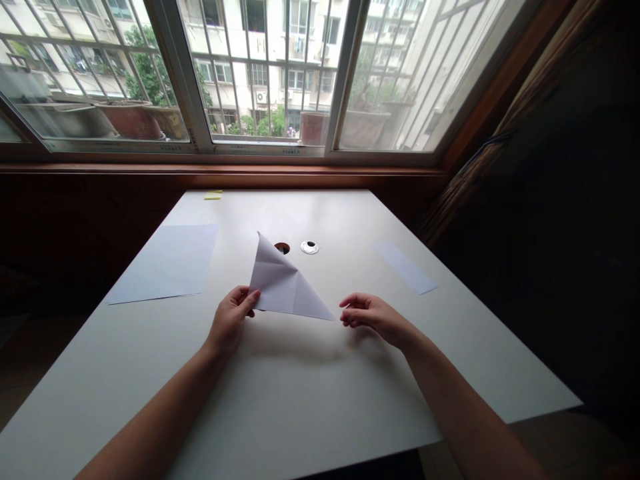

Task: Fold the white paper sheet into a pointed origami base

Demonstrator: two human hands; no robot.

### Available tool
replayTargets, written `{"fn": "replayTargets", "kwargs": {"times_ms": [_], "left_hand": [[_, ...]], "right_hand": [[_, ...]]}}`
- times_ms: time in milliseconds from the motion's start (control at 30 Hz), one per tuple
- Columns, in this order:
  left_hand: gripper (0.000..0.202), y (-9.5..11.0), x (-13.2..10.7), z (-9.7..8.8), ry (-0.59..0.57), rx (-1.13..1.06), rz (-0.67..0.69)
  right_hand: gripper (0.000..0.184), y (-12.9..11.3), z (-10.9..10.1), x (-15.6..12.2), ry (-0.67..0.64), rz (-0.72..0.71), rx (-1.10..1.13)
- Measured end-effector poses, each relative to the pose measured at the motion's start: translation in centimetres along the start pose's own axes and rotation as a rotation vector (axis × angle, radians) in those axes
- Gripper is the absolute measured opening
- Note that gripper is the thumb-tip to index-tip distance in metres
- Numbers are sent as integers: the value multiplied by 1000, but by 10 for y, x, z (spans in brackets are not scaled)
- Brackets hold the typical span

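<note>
A white sheet folded into a triangle [283, 283] stands tilted above the white table [300, 387], one tip up and creases showing on its face. My left hand [231, 319] pinches its lower left corner between thumb and fingers. My right hand [367, 313] hovers just right of the triangle's lower right tip, fingers loosely curled and apart, holding nothing; I cannot tell if a fingertip touches the paper.
A flat white sheet [167, 270] lies at the left of the table, a narrow paper strip [405, 267] at the right. A round cable hole [283, 248] and its cap [309, 247] sit behind the triangle. Yellow sticky notes [213, 195] lie at the far edge, below the window.
</note>
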State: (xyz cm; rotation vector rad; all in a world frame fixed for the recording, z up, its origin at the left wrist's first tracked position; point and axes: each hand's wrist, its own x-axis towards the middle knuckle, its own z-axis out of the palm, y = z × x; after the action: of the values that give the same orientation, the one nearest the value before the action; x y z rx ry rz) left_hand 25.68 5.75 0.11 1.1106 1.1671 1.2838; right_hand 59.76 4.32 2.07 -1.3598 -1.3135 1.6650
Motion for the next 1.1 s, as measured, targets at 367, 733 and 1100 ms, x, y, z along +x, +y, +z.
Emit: {"fn": "replayTargets", "kwargs": {"times_ms": [367, 733, 1100], "left_hand": [[32, 5, -10, 12, -410, 76, -155], [32, 8, -12, 12, -545, 176, -240], [31, 18, -19, 15, -633, 123, -347]], "right_hand": [[90, -18, 40, 4, -142, -34, 225], [81, -10, 49, 23, -85, -2, 229], [75, -25, 61, 9, -319, -32, 281]]}}
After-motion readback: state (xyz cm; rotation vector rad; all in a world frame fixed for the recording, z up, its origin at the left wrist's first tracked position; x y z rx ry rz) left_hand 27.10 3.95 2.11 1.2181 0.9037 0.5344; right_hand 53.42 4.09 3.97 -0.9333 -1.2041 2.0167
